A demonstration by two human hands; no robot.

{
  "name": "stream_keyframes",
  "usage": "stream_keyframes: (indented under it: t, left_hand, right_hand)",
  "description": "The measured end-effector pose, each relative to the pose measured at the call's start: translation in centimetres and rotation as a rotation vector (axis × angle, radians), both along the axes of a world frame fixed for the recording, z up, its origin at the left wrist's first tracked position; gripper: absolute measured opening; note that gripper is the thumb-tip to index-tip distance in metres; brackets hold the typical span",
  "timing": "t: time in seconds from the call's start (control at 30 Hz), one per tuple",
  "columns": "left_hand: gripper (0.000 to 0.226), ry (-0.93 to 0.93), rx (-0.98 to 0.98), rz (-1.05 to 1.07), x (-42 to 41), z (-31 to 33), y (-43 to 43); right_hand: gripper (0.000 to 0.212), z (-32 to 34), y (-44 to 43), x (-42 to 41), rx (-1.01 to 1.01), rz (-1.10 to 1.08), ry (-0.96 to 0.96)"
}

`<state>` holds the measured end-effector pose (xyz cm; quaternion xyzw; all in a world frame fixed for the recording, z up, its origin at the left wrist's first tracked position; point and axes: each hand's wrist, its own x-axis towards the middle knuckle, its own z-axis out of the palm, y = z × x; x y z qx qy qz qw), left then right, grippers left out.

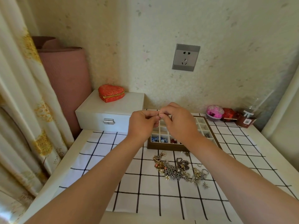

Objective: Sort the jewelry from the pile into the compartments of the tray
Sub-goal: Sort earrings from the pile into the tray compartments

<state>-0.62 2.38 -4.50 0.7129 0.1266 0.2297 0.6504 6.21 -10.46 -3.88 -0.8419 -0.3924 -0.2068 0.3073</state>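
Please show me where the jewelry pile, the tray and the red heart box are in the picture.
jewelry pile point(175, 169), head view, on the tangled chains in its middle.
tray point(165, 147), head view, on its brown near wall.
red heart box point(111, 91), head view, on its lid.

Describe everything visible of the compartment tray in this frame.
The tray is a shallow rectangular box with a brown, wood-like frame and a white grid of small square compartments. It lies flat on the checked cloth, just behind the jewelry pile. Two front-left cells hold blue beads, the next holds red pieces, and one right-side cell holds a dark metal piece. The other visible cells look empty. The left hand and right hand hover over it, hiding its middle.
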Motion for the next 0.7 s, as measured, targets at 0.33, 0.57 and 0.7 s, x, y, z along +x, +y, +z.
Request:
stream_keyframes:
  t: [0.33, 0.57, 0.7]
  left_hand:
    - [0.045, 0.358, 0.980, -0.239, -0.8, -2.8, 0.0]
    - [0.050, 0.348, 1.002, -0.288, -0.7, -3.2, 0.7]
    - [0.048, 0.351, 1.013, -0.293, -0.7, -2.9, 0.8]
  right_hand:
    - [0.017, -1.9, -0.4, 1.4, -0.541, -0.128, 0.079]
    - [0.015, -1.9, 0.9, 1.7, -0.545, -0.202, 0.125]
    - [0.009, -1.4, 0.3, 1.7, -0.481, -0.193, 0.180]
